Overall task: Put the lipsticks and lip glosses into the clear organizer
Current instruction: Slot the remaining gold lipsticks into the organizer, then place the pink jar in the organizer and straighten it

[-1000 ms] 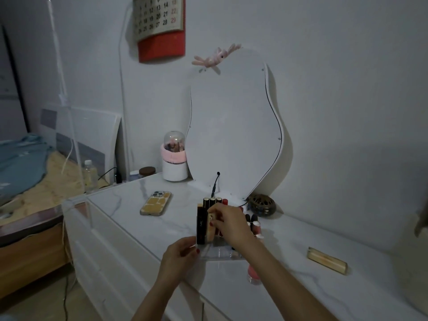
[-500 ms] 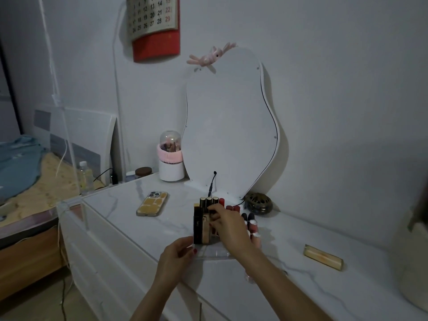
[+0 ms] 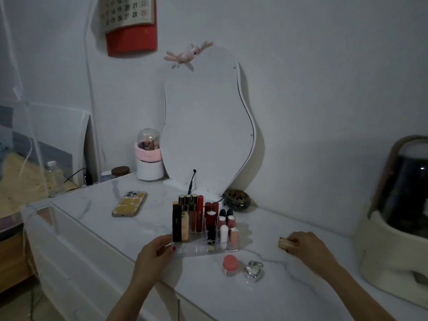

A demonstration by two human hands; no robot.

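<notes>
The clear organizer (image 3: 194, 250) stands on the white marble dresser top (image 3: 97, 218) and holds several upright lipsticks and lip glosses (image 3: 199, 216), black, gold and red at the left, red and pink at the right. My left hand (image 3: 157, 252) grips the organizer's front left corner. My right hand (image 3: 305, 247) lies on the dresser to the right, its fingers closed over a gold lipstick (image 3: 286, 243) that lies flat; only the tube's left end shows.
A small jar with a pink lid (image 3: 230, 265) and a heart-shaped silver item (image 3: 253, 271) lie in front of the organizer. A phone (image 3: 129, 203), a wavy mirror (image 3: 206, 126), a brass holder (image 3: 238, 200) and a cream appliance (image 3: 398, 212) stand around.
My right hand left the organizer and moved right to the gold lipstick lying on the dresser, closing on it. My left hand stayed at the organizer's corner.
</notes>
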